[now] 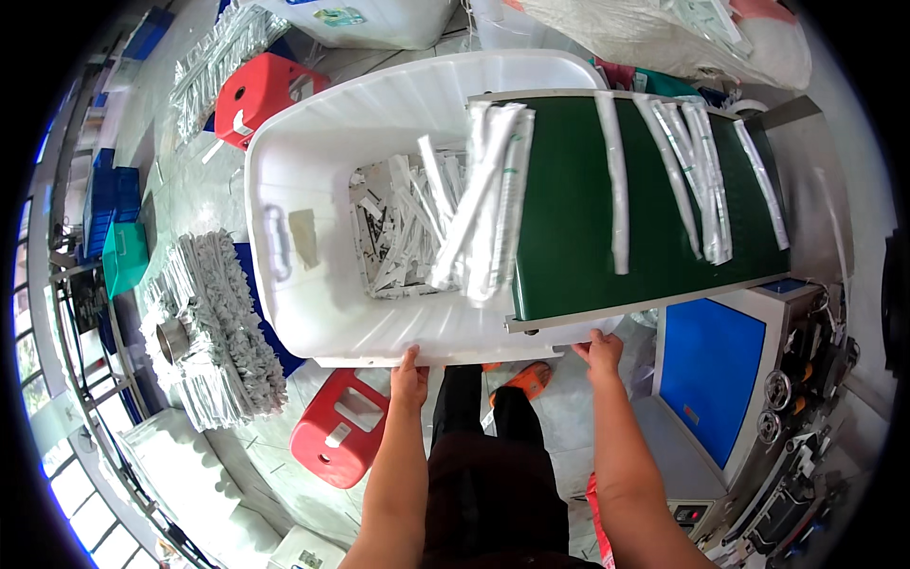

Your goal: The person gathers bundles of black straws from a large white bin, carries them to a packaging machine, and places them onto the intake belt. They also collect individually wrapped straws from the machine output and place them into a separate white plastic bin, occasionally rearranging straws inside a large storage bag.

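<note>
A big white plastic tub stands in front of me, with long thin white packets lying loose on its bottom. My left hand grips the near rim, thumb on top, the other fingers mostly hidden. Farther right, my right hand is closed at the same rim, near its right corner. A green conveyor belt reaches over the tub's right side. More slim packets lie across the belt, and a bunch of packets hangs over its left end, above the tub.
Red plastic stools stand beside the tub, one near left and another far left. Stacked white strips fill a blue bin at left. A machine cabinet with a blue panel stands right. White sacks lie beyond the belt.
</note>
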The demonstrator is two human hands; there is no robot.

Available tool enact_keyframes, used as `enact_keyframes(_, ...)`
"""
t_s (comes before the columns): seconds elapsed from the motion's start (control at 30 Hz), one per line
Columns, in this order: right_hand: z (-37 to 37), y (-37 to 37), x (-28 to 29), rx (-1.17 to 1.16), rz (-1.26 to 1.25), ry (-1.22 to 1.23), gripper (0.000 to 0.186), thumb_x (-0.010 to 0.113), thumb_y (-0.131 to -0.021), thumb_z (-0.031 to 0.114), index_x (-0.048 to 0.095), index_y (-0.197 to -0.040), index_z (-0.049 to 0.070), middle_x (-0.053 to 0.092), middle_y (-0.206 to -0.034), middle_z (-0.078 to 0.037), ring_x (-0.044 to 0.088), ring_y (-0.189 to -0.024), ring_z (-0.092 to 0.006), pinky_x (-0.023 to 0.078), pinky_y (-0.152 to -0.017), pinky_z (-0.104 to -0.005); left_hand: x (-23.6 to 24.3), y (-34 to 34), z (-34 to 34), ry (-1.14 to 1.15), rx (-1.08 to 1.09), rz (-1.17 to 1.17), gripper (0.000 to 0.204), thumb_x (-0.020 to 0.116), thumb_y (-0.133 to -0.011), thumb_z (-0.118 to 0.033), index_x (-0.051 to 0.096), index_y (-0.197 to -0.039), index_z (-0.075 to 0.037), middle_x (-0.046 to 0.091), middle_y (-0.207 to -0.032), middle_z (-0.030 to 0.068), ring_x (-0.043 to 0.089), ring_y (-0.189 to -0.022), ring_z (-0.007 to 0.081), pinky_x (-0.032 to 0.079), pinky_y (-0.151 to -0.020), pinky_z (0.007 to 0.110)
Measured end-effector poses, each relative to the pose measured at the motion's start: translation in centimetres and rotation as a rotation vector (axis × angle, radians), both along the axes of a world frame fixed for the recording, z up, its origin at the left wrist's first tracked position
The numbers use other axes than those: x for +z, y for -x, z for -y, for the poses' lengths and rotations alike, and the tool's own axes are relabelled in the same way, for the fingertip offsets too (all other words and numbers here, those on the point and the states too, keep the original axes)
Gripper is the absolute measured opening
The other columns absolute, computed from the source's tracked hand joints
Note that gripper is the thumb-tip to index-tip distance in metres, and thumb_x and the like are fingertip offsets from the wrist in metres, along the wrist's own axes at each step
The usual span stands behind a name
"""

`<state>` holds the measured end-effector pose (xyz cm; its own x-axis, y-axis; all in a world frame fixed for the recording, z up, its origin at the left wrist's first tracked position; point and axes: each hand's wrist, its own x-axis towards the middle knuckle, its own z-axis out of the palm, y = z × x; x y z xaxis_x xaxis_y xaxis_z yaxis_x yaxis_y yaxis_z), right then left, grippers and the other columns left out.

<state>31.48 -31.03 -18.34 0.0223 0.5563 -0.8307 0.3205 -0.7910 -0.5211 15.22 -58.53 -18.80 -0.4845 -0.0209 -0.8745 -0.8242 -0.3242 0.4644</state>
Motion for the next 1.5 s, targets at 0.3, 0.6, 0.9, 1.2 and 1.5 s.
enact_keyframes(0.3, 0.2, 1.6, 1.5, 0.026, -0.002, -0.089, 0.014, 0.039, -0.08, -0.001, 0.041, -0.085, -0.015, 0.05, -0.088, -0.02, 0.056, -0.073, -0.0289, 0.055, -0.06, -0.0385, -0.3, -0.2, -0.1, 0.043, 0.091, 0.081, 0.023, 0.055, -0.073, -0.003, 0.045, -0.094, -0.003, 0.051, -0.089, 0.007, 0.054, -0.083, 0.0191, 0.049, -0.071, 0.028)
enact_keyframes(0.6, 0.4, 0.5, 0.7, 0.081, -0.009, -0.122, 0.017, 0.041, -0.08, 0.006, 0.047, -0.089, -0.007, 0.054, -0.084, -0.013, 0.057, -0.071, -0.023, 0.053, -0.058, -0.0326, -0.1, -0.4, -0.8, 0.095, 0.142, 0.154, 0.021, 0.054, -0.073, -0.003, 0.046, -0.093, 0.0, 0.051, -0.09, 0.0082, 0.053, -0.082, 0.0205, 0.048, -0.073, 0.03)
enact_keyframes(0.9, 1.0, -2.0, 3.2, 0.201, 0.014, 0.097, 0.017, 0.049, -0.081, 0.017, 0.048, -0.09, 0.003, 0.055, -0.076, -0.007, 0.057, -0.063, -0.0168, 0.048, -0.05, -0.028, 0.6, 0.8, 0.1, 0.155, -0.201, 0.305, 0.043, 0.053, -0.079, -0.029, 0.04, -0.104, 0.002, 0.051, -0.094, 0.015, 0.053, -0.084, 0.0259, 0.045, -0.065, 0.035)
enact_keyframes(1.2, 15.0, -17.6, 9.2, 0.438, 0.146, 0.063, 0.015, 0.052, -0.074, 0.012, 0.054, -0.084, 0.0, 0.058, -0.064, -0.009, 0.058, -0.051, -0.0157, 0.047, -0.043, -0.0262, 4.4, -0.1, -1.2, 0.411, -1.003, 0.445, 0.049, 0.051, -0.076, -0.041, 0.046, -0.102, 0.001, 0.059, -0.078, 0.0144, 0.058, -0.058, 0.0239, 0.046, -0.049, 0.033)
enact_keyframes(1.5, 21.9, -24.5, 17.0, 0.172, 0.372, 0.188, 0.015, 0.051, -0.07, 0.01, 0.058, -0.075, -0.003, 0.058, -0.061, -0.011, 0.058, -0.048, -0.0178, 0.049, -0.043, -0.0301, 12.4, -5.9, -6.8, 0.213, -2.202, -0.519, 0.032, 0.055, -0.067, -0.033, 0.06, -0.085, -0.006, 0.061, -0.08, 0.0132, 0.059, -0.074, 0.0259, 0.046, -0.07, 0.033)
